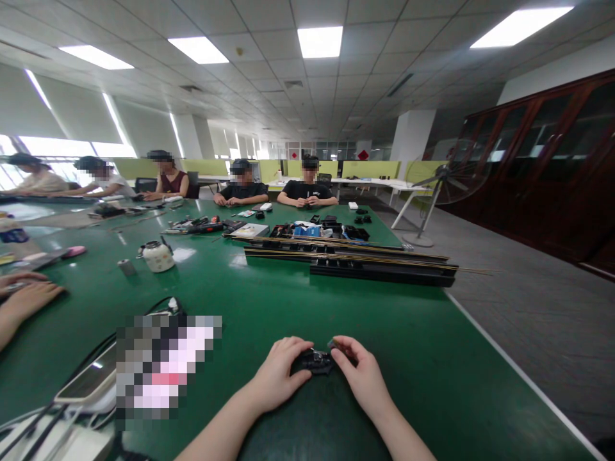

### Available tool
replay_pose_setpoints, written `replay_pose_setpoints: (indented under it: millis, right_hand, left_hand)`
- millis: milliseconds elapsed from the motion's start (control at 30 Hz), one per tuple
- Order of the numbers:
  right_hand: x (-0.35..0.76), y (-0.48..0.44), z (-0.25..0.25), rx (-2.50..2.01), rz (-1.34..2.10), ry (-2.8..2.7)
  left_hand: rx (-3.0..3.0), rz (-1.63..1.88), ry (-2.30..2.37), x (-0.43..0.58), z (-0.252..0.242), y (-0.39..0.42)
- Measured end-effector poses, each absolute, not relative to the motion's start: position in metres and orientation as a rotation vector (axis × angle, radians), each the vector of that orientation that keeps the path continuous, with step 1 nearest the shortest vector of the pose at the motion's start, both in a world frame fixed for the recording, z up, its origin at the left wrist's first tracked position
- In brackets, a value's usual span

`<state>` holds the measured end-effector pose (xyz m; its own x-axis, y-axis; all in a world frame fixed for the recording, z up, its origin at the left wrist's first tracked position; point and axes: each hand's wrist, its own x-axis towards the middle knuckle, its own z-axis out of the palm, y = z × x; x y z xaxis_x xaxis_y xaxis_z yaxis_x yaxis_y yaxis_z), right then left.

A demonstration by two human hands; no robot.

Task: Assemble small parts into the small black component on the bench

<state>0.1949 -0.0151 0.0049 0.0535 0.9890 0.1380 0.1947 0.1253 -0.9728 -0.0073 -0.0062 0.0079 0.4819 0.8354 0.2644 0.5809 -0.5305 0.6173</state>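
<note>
A small black plastic housing [318,362] with metallic bits showing inside lies on the green table in front of me. My left hand [287,370] is curled round its left end, thumb at the near side and fingers at the far side. My right hand [354,366] is at the housing's right end, with thumb and index finger closed on a small grey piece [331,344]. Whether that piece touches the housing I cannot tell. Both palms hide part of the table around it.
Long black rails [384,274] with thin brass-coloured rods lie across the table ahead. Left are phones and cables [91,378], a white kettle-like pot [158,256] and a neighbour's hand [31,294]. Several people sit farther off. A standing fan [439,176] is beyond the right edge.
</note>
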Motion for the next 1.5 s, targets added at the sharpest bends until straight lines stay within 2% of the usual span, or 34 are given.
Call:
replay_pose_setpoints:
  millis: [200,667,1500]
  right_hand:
    - [0.192,-0.022,0.014,-1.277,0.796,-1.604]
    - [0.185,-0.030,0.020,-1.359,0.655,-1.964]
    - [0.187,-0.029,0.019,-1.355,0.641,-2.017]
  left_hand:
    - [2.294,0.777,1.174,-0.008,0.006,-0.006]
    - [2.308,0.782,1.173,-0.008,0.007,-0.005]
    - [2.335,0.785,1.170,-0.006,0.004,-0.005]
